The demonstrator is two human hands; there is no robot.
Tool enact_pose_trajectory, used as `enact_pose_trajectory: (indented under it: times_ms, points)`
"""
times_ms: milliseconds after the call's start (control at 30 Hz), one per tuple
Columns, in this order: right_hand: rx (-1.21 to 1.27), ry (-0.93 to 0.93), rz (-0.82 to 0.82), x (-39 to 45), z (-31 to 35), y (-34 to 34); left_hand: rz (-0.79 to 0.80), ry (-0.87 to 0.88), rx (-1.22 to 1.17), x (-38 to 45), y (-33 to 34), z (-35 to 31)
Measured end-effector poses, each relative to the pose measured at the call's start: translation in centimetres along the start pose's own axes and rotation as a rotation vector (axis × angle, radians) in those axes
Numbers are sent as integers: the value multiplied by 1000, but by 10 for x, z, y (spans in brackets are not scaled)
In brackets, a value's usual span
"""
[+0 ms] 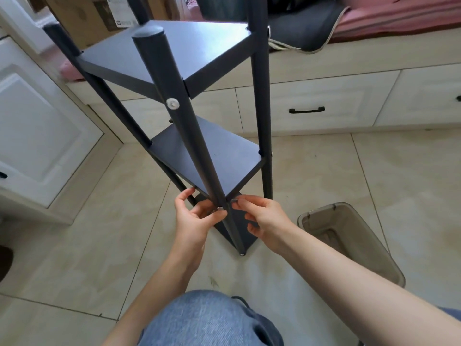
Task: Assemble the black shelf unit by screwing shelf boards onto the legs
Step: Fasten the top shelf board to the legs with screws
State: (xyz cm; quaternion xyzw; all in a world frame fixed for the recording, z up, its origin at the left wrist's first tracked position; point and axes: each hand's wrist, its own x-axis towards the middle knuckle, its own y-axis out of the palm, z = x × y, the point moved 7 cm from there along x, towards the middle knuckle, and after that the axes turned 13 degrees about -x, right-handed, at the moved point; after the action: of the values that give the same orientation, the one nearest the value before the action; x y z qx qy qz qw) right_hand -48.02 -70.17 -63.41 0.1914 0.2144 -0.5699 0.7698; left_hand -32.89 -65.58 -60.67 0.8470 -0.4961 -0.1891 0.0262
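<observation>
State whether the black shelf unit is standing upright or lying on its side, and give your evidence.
Upright. The shelf unit stands on the tiled floor, its legs rising toward the camera, with the foot of the nearest leg on the floor and its shelf boards level.

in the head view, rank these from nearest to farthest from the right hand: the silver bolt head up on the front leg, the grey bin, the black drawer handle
From the right hand:
1. Grey bin, on the floor just to its right.
2. Silver bolt head, higher up the front leg, at the upper shelf's corner.
3. Black drawer handle, on the cream drawer behind the shelf unit.
</observation>
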Motion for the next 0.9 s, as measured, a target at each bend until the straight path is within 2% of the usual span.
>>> enact_pose_trajectory:
  times_ms: [200, 433, 500, 567, 700, 800, 900]
  points:
    - [51, 36, 43, 6, -8, 5, 25, -1, -29, -5, 3, -3]
    - [-24, -1, 90, 9, -4, 5, 22, 25, -27, -5, 3, -5]
    - [-143, -89, 86, 10, 5, -2, 14, 25, -33, -7, 4, -7]
    - [-331, -257, 48, 10, 19, -10, 5, 27, -39, -8, 5, -8]
    - [-738, -507, -167, 10, 32, -20, -13, 23, -53, -9, 5, -7]
    - [-997, -575, -288, 8, 26, -12, -22, 26, -61, -9, 6, -7]
    - [-1050, -567, -294, 10, 17, 5, -16, 35, -91, -10, 6, -8]
